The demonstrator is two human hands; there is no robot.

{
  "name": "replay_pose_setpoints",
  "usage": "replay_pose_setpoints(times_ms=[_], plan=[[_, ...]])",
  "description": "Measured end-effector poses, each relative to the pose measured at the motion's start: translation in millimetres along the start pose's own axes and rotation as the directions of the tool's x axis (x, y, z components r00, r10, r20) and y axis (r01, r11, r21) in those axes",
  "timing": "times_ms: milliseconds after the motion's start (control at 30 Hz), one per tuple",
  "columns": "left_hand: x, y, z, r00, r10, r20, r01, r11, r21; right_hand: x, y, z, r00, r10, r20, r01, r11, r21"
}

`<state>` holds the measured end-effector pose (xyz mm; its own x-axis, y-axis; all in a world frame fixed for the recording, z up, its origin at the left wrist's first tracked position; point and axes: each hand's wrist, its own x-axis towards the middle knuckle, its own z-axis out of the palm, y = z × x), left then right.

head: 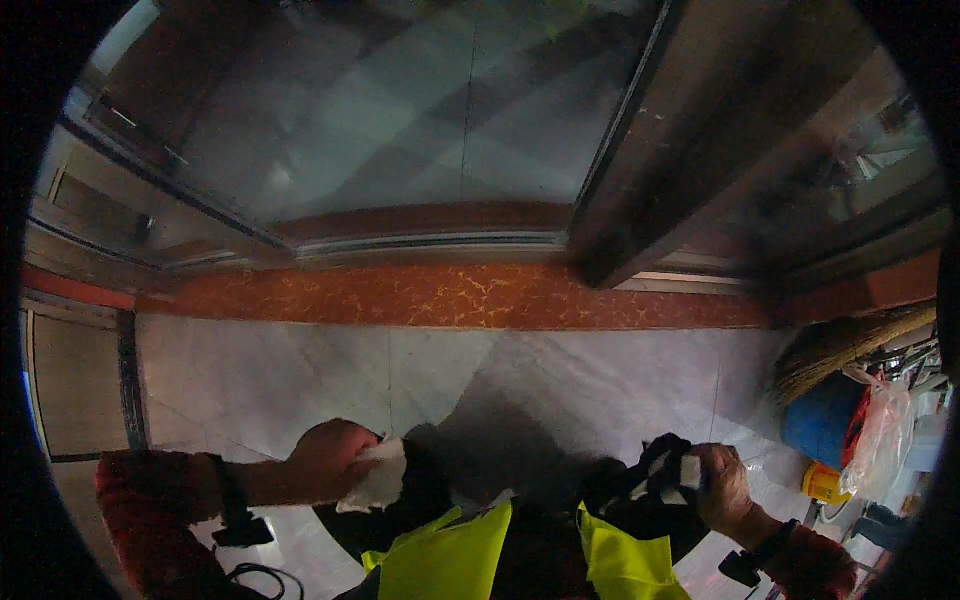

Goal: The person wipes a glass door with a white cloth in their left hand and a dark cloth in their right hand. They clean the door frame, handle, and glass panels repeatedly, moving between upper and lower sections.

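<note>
My left hand [337, 450] is closed on a crumpled white cloth or paper [379, 480], held low in front of my body. On the other side, my right hand [724, 484] grips a black-and-white bundle [664, 465]; its exact kind is unclear in the dim light. Both wrists carry dark strapped devices. Between the hands hang the two yellow front panels [450, 547] of the vest I wear. Below lies the grey tiled floor [315, 360], with a dark shadow across its middle.
Ahead stands a large glass pane [420, 112] in a brown frame, above a red-brown marbled sill [450, 296]. At right are a straw broom [847, 352], a blue bucket [821, 420], a clear plastic bag [881, 439] and a yellow container [823, 482]. A black cable [266, 574] lies lower left.
</note>
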<state>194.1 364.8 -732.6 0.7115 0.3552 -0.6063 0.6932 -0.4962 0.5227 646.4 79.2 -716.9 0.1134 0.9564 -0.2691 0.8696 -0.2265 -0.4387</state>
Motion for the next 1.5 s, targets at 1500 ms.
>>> replay_pose_setpoints(times_ms=[1500], plan=[[-112.4, 222.6, -6.5, 0.867, -0.1, -0.487, -0.134, 0.897, -0.421, -78.9, -164.7, -148.0, 0.961, 0.265, 0.075, -0.24, 0.673, 0.7]])
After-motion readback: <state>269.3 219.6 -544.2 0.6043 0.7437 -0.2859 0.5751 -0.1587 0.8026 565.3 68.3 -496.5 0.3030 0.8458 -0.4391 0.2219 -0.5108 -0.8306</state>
